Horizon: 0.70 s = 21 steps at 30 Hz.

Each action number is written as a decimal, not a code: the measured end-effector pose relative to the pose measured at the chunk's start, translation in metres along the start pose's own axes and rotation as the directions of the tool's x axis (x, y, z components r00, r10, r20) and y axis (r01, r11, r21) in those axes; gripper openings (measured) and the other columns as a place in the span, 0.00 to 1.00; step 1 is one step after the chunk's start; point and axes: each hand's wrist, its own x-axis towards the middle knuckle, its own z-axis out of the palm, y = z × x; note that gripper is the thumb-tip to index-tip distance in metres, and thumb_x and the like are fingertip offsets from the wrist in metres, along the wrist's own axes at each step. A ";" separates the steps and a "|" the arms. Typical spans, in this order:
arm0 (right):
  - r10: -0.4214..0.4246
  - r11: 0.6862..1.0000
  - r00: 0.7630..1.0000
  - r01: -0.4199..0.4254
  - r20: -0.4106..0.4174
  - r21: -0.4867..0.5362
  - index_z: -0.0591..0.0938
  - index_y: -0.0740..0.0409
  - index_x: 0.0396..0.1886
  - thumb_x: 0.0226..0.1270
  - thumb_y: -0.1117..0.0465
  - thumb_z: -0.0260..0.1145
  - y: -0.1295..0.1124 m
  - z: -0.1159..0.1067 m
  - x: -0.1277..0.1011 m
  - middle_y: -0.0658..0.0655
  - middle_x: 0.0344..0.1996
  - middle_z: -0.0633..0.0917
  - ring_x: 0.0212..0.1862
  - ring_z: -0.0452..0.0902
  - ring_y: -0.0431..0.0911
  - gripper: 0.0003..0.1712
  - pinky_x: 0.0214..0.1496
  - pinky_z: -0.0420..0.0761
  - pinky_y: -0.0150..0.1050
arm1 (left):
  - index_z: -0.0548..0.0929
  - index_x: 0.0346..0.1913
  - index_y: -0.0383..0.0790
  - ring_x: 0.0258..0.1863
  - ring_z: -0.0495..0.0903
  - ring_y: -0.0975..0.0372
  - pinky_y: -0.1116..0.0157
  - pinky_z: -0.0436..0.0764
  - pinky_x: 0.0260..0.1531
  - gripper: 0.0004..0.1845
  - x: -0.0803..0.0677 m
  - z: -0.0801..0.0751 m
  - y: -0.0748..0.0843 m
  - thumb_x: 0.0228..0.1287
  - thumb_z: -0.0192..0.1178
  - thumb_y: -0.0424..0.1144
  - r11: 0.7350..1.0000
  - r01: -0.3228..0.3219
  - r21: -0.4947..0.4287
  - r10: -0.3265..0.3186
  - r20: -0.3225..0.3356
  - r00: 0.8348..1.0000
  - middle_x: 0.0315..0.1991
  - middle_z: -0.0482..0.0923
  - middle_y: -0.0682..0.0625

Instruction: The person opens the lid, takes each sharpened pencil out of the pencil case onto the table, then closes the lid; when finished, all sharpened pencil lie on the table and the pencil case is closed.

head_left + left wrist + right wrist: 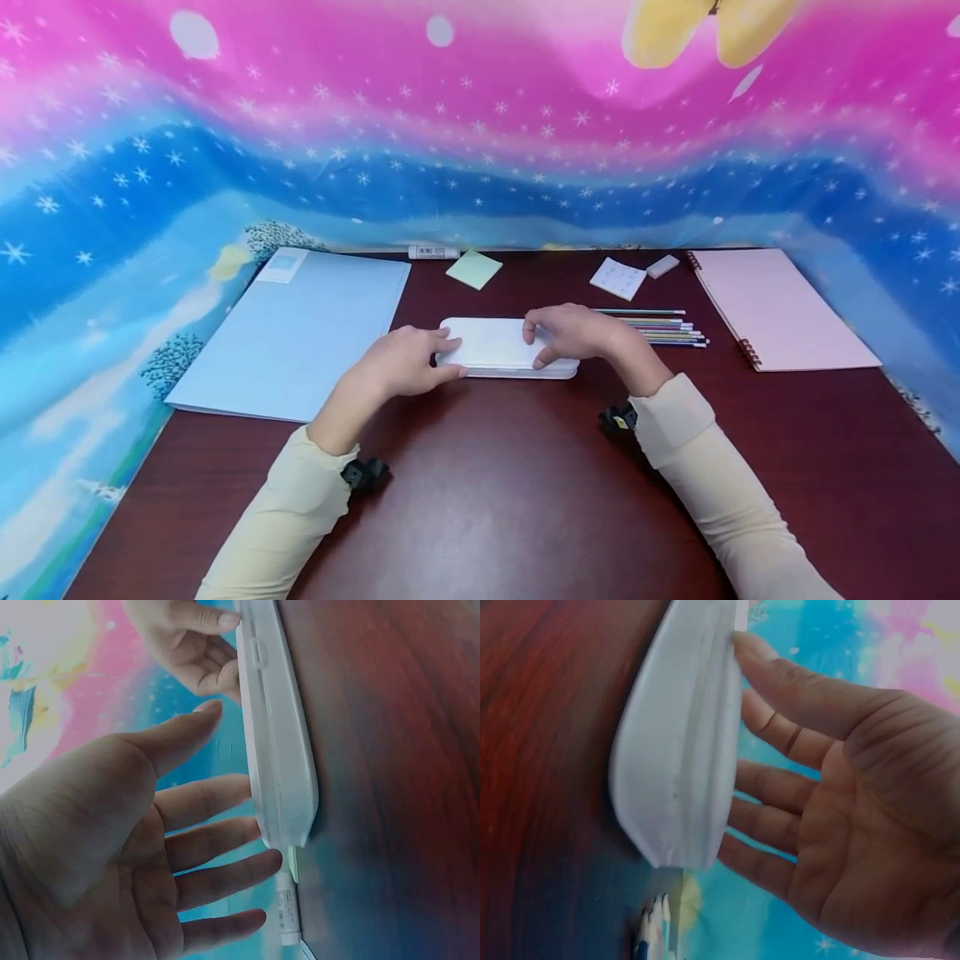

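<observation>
A closed white pencil case lies lengthwise across the desk before me. My left hand is at its left end, fingers spread; in the left wrist view the fingertips reach the lid while the thumb stands off it. Over the right end arches my right hand, its thumb on the lid's front edge and its loosely bent fingers along the lid toward the back. A small clasp shows on the case's front side. Several pencils lie just right of the case, partly behind my right hand.
A light blue folder lies at the left, a pink spiral notebook at the right. Along the back are a glue stick, green sticky notes, a patterned white note pad and an eraser. A printed cloth hangs behind.
</observation>
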 end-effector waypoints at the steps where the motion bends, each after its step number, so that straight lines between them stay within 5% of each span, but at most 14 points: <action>1: -0.003 1.000 1.000 0.003 0.005 0.013 0.80 0.45 0.44 0.59 0.54 0.78 0.001 0.000 0.000 0.54 0.55 0.82 0.53 0.73 0.51 0.17 0.49 0.75 0.45 | 0.76 0.70 0.48 0.70 0.73 0.46 0.49 0.74 0.66 0.32 0.000 0.001 0.001 0.68 0.62 0.60 1.000 0.007 0.008 -0.007 0.000 1.000 0.71 0.73 0.45; 6: -0.026 0.997 0.999 0.024 0.026 0.071 0.79 0.44 0.44 0.61 0.55 0.77 0.007 0.003 0.001 0.54 0.56 0.80 0.55 0.72 0.51 0.16 0.49 0.73 0.45 | 0.77 0.69 0.48 0.67 0.75 0.45 0.49 0.77 0.63 0.32 -0.002 0.003 0.005 0.67 0.63 0.59 0.999 0.020 0.039 -0.020 -0.010 1.000 0.70 0.75 0.44; 13: -0.042 0.993 0.999 0.039 0.034 0.110 0.78 0.46 0.44 0.63 0.57 0.75 0.009 0.012 0.002 0.57 0.79 0.64 0.64 0.68 0.52 0.15 0.55 0.74 0.46 | 0.79 0.67 0.48 0.66 0.76 0.44 0.49 0.79 0.61 0.31 -0.002 0.006 0.006 0.67 0.62 0.60 0.997 0.061 0.054 -0.061 -0.007 0.998 0.69 0.75 0.43; 18: -0.065 0.992 0.998 0.063 0.014 0.106 0.80 0.45 0.47 0.63 0.55 0.75 0.010 0.020 0.001 0.58 0.78 0.65 0.69 0.68 0.55 0.15 0.65 0.75 0.52 | 0.83 0.64 0.49 0.65 0.78 0.47 0.49 0.78 0.62 0.28 -0.002 0.014 -0.001 0.67 0.63 0.60 0.998 0.042 0.046 -0.039 -0.067 0.997 0.65 0.79 0.44; 21: -0.133 0.989 0.989 0.137 -0.073 0.059 0.82 0.49 0.54 0.67 0.52 0.72 0.019 0.019 -0.005 0.62 0.77 0.65 0.76 0.62 0.58 0.18 0.74 0.67 0.57 | 0.78 0.70 0.49 0.71 0.72 0.46 0.42 0.70 0.68 0.33 0.000 0.019 -0.012 0.68 0.60 0.63 0.998 0.048 0.048 -0.042 -0.117 0.992 0.70 0.74 0.42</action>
